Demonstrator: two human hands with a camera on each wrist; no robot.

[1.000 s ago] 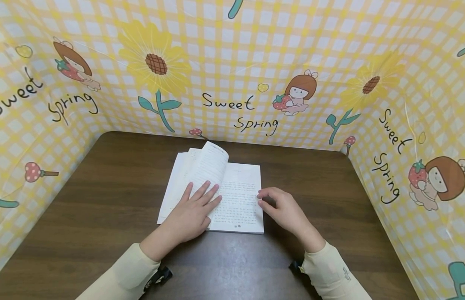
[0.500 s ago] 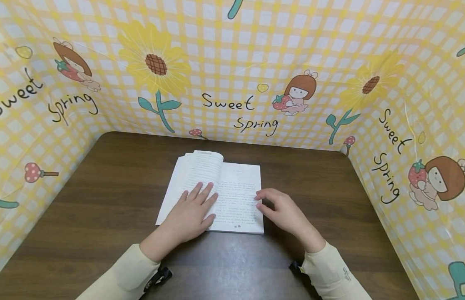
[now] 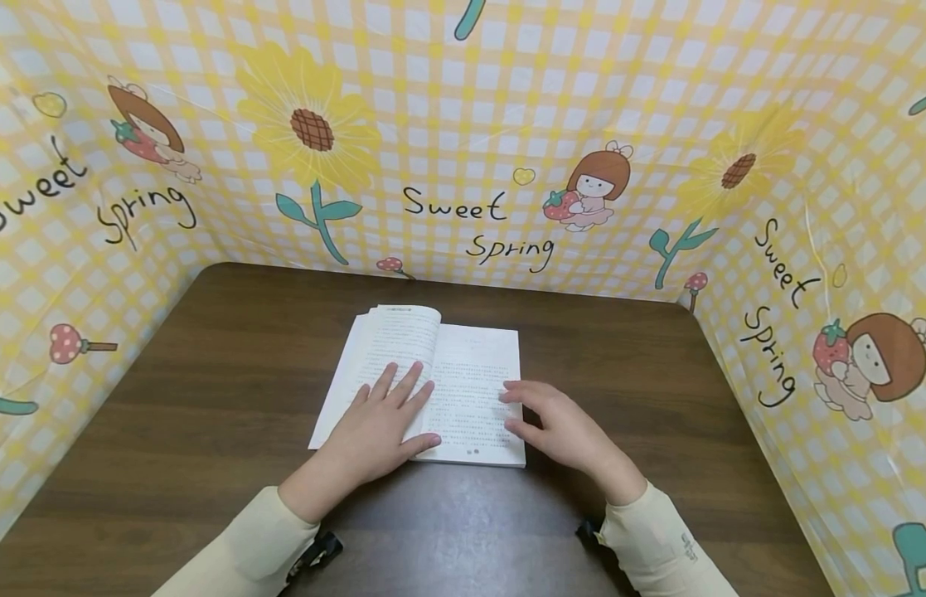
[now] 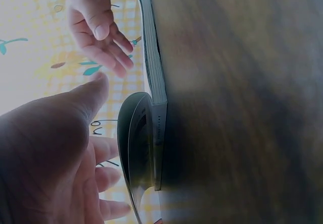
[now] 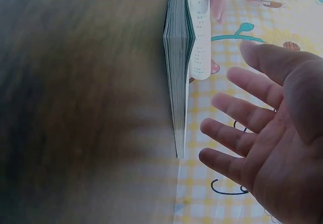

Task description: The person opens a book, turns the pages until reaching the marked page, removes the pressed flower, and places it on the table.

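Centrally: open book [image 3: 463,390] on table [image 3: 209,414], patterned screen [image 3: 463,124] around.

Bare table [image 3: 209,414] lies left, right and in front of the open book [image 3: 473,373], free for a hand. The patterned screen [image 3: 463,124] walls off the back and both sides.

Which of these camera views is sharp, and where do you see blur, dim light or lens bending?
Head view: evenly lit and sharp, the book crisp, though the wide lens bows the printed backdrop at the edges. Left wrist view: dim, the left hand a dark soft mass up close. Right wrist view: the table smeared and unfocused, the right hand clearer.
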